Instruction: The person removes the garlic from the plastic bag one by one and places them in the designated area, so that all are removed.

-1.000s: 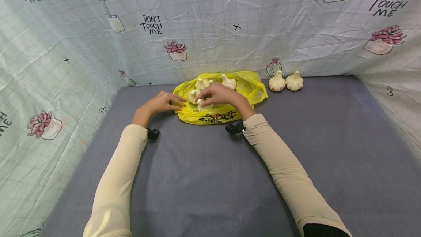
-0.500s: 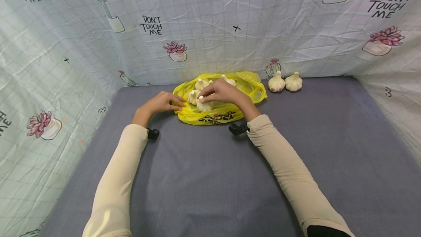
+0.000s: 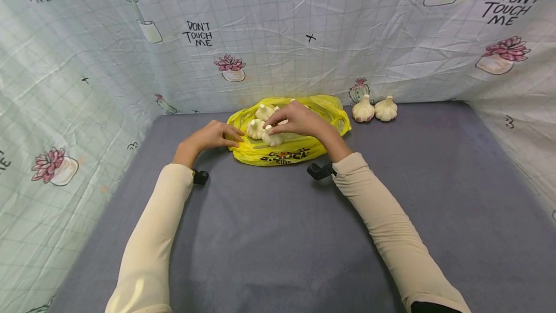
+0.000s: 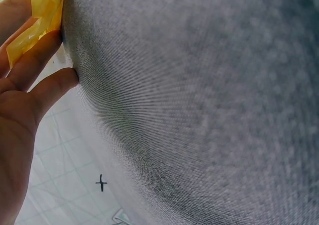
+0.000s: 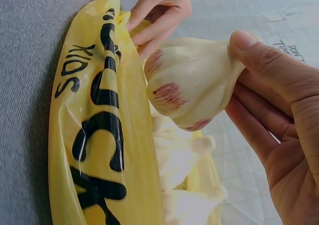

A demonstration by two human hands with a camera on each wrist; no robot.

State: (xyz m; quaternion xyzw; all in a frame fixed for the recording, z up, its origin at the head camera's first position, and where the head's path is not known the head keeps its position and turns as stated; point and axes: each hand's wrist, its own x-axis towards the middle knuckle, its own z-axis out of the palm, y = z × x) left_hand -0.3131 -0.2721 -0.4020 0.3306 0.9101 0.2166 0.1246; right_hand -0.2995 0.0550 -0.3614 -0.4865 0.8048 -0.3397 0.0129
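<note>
A: Where is the right hand (image 3: 298,120) working?

B: It is hovering over the yellow bag (image 3: 299,151), which is lying at 12 o'clock on the grey mat (image 3: 278,235), near the back cloth (image 3: 278,37). Its thumb and fingers (image 5: 264,90) are pinching a garlic bulb (image 5: 192,85) by the stem end, and the bulb is hanging just above the bag's mouth, at 9 o'clock from the palm.

A: And the left hand (image 3: 213,135)?

B: It is pinching the bag's rim at the 9 o'clock edge; the left wrist view is showing yellow film (image 4: 42,16) between its fingers.

A: Anything else in the bag?

B: More bulbs (image 3: 256,128) are sitting inside, just beside the lifted one.

A: Outside it?

B: Two bulbs (image 3: 374,108) are standing at 2 o'clock from the bag, touching each other, by the cloth.
</note>
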